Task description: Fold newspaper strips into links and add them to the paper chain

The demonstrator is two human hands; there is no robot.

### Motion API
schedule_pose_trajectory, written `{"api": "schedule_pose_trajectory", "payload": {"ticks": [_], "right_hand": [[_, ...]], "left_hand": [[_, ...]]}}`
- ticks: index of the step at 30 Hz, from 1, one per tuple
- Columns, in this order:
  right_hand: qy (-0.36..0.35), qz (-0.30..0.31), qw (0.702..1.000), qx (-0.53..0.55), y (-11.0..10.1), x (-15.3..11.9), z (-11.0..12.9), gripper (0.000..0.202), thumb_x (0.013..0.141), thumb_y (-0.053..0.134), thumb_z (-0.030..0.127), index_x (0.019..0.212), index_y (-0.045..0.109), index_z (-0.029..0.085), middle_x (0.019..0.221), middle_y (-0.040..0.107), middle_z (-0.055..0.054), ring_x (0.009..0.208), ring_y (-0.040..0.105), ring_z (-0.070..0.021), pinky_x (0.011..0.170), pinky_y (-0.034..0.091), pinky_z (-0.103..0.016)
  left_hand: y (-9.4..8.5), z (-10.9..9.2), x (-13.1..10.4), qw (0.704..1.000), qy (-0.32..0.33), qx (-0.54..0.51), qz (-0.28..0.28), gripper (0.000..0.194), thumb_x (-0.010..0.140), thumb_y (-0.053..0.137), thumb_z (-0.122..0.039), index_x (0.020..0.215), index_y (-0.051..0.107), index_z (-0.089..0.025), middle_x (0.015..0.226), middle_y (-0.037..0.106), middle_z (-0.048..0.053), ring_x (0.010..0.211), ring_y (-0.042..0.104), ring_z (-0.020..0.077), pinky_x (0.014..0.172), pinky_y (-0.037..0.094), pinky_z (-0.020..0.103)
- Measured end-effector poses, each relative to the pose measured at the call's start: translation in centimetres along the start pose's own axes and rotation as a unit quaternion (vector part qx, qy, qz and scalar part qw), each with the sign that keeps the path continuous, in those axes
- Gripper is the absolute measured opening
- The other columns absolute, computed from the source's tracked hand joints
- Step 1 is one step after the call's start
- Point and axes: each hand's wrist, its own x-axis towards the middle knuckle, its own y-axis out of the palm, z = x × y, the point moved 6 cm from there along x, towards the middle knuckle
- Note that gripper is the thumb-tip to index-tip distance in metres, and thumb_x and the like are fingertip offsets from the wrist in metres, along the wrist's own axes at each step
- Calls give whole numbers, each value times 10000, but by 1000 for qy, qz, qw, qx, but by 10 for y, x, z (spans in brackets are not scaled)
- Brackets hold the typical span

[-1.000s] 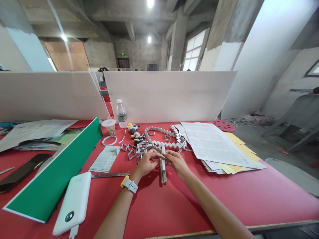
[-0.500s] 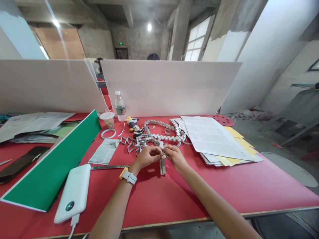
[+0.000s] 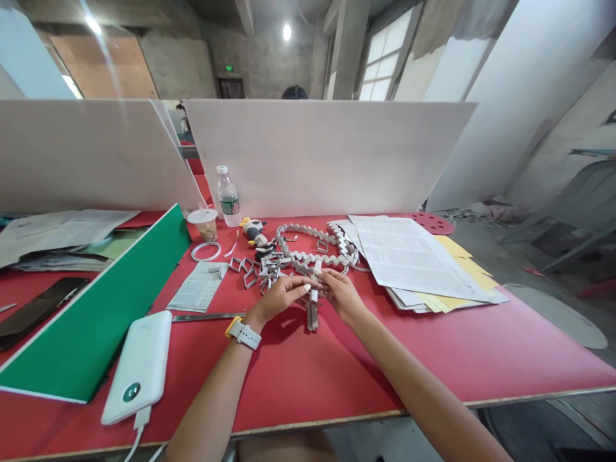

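Folded-paper strip (image 3: 312, 316) is pinched near its top by your right hand (image 3: 341, 296); your left hand's (image 3: 278, 299) grip is unclear; press folds evenly.

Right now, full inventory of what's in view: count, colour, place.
folded strip: 1, grey-white, between hands
zigzag loop: 1, grey-white, mid-table
loose folded links: several, grey, left of loop
bottle: 1, clear, green label, back
lidded cup: 1, clear, left of bottle
ring: 1, white, below cup
power bank: 1, white, front left
phone: 1, black, far left
board: 1, green, left
paper piles: 2, mostly white, table's left and right
perforated disc: 1, red, back right
table: 1, red, under everything listed
watch: 1, white and yellow, left wrist
left hand, right hand: 2, bare, at strip
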Motion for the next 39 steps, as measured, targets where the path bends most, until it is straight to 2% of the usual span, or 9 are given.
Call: {"api": "schedule_pose_trajectory", "payload": {"ticks": [2, 4, 8, 11, 17, 23, 31, 35, 39], "right_hand": [[13, 3, 1000, 6, 0, 0, -1, 304, 494, 803, 362, 609, 583, 186, 534, 548, 52, 502, 473, -80, 503, 366, -221], [23, 16, 1000, 6, 1, 0, 0, 288, 509, 793, 351, 602, 577, 187, 525, 530, 59, 496, 464, -76, 495, 360, -216], [22, 48, 999, -1, 5, -2, 4, 245, 535, 776, 327, 594, 592, 177, 515, 506, 62, 502, 447, -66, 519, 373, -208], [13, 50, 999, -9, 5, -3, 6, 229, 540, 769, 320, 612, 607, 175, 564, 546, 46, 532, 473, -71, 559, 399, -218], [-14, 51, 998, -30, 9, -8, 8, 230, 563, 760, 339, 617, 598, 185, 597, 575, 33, 545, 496, -82, 597, 440, -246], [-57, 30, 997, -43, 10, -12, 14, 210, 591, 741, 349, 633, 604, 195, 613, 583, 33, 569, 515, -93, 625, 460, -261], [-81, 54, 991, -88, 15, -16, 19, 207, 633, 725, 362, 663, 597, 201, 633, 627, 12, 582, 559, -123, 627, 445, -282], [-89, 67, 988, -111, 18, -15, 20, 238, 613, 759, 343, 680, 580, 201, 618, 607, 25, 564, 533, -108, 565, 404, -252], [-99, 34, 989, -100, 12, -10, 18, 335, 581, 789, 347, 788, 559, 216, 615, 561, 62, 559, 495, -91, 544, 364, -233]], "left_hand": [[3, 0, -2, 998, -20, -40, 38, 412, 761, 637, -341, 1139, 611, -178, 1048, 676, 101, 918, 655, 217, 795, 514, 330], [3, 1, -2, 998, -24, -44, 45, 447, 697, 706, -300, 1118, 627, -172, 1041, 686, 104, 953, 651, 234, 832, 509, 347], [-7, 3, 3, 999, -2, 0, -42, 295, 680, 714, -359, 865, 703, -130, 829, 720, 86, 811, 680, 209, 765, 531, 322], [-9, 2, 5, 998, 9, 21, -51, 311, 716, 670, -424, 808, 683, -127, 754, 700, 64, 724, 670, 180, 668, 537, 287], [-12, -6, 4, 995, 23, 12, -93, 312, 690, 688, -437, 682, 620, -132, 744, 664, 40, 724, 647, 154, 629, 522, 247], [-21, 1, 3, 986, 15, -29, -165, 327, 619, 752, -389, 682, 560, -132, 658, 633, 8, 650, 643, 146, 625, 532, 274], [-19, 3, 5, 985, 17, -87, -149, 457, 600, 777, -370, 841, 437, -182, 647, 565, -66, 583, 640, 118, 558, 528, 231], [-18, 6, 7, 988, 7, -81, -133, 442, 617, 763, -394, 839, 446, -181, 664, 594, -49, 585, 658, 137, 557, 541, 244], [-20, 8, 7, 983, 0, -89, -159, 437, 618, 761, -406, 865, 488, -171, 706, 628, -25, 601, 672, 150, 608, 564, 282]]}}
